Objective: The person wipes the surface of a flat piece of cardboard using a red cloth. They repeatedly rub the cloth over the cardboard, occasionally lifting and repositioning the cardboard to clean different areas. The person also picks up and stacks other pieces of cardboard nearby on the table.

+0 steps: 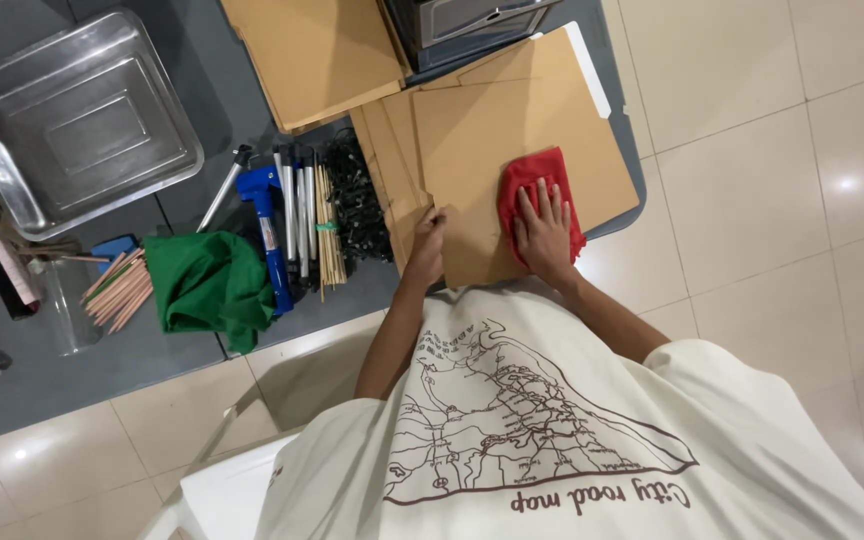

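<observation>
Folder: your tan paper folder (pixel 482 130) lies flat on the right end of the grey tabletop (pixel 182 350), on top of a fanned pile of like folders (pixel 384 150), its near edge reaching the tabletop's edge.
Far left: a steel tray (pixel 72 115) sits upside up near the far left corner, well apart from your hands.
Left near edge: a clear container of wooden pencils (pixel 117 290) lies beside a crumpled green cloth (pixel 207 285).
Middle: a blue-handled tool (pixel 264 225), a row of white and dark pens (pixel 297 205), a bundle of thin sticks (pixel 327 230) and a heap of black clips (pixel 357 200) lie side by side, just left of the folder pile.
Far middle: another stack of tan folders (pixel 312 55) lies beside a dark metal box (pixel 472 25).
Left hand: your left hand (pixel 427 250) sits at the folder's near left edge, its grip pinched on that edge, thumb on top.
Right hand: your right hand (pixel 544 225) lies flat, fingers spread, its grip released, pressing a red cloth (pixel 532 175) down onto the folder.
Red cloth: it is folded, touching the folder's right half, partly under your palm.
Floor: pale tiles (pixel 772 200) show to the right of the tabletop.
</observation>
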